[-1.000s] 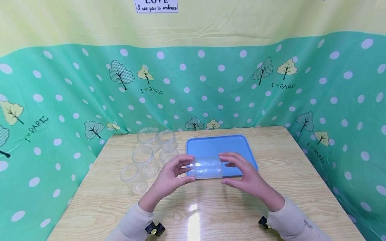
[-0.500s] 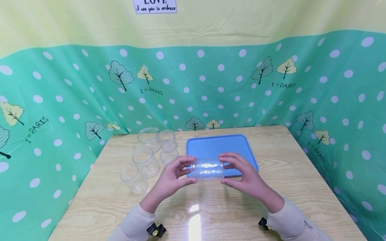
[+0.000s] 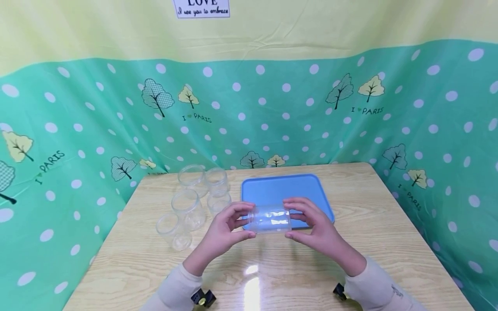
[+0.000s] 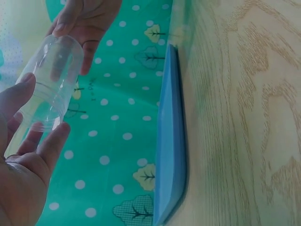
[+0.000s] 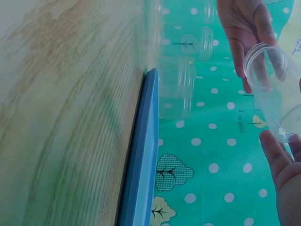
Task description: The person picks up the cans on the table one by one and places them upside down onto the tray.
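A clear plastic jar (image 3: 269, 219) lies sideways in the air between both hands, over the front edge of the blue tray (image 3: 282, 188). Its threaded mouth faces left. Around the mouth end, the left hand (image 3: 221, 229) grips with thumb below and fingers above. The right hand (image 3: 318, 225) holds the base end in a similar way. In the left wrist view the jar (image 4: 54, 77) stands well off the table, and nothing shows inside it. The right wrist view shows the jar (image 5: 275, 89) with its open rim towards the left hand (image 5: 247, 23).
Several clear jars stand on the wooden table to the left of the tray, among them a near one (image 3: 173, 233), a middle one (image 3: 188, 210) and a wide one (image 3: 191, 177) at the back. A polka-dot curtain (image 3: 260, 125) surrounds the table's back and sides.
The jar has shifted slightly to the right and a little towards the person, with both hands still holding it. The reflections on its wall have changed. The other jars and tray stay put.
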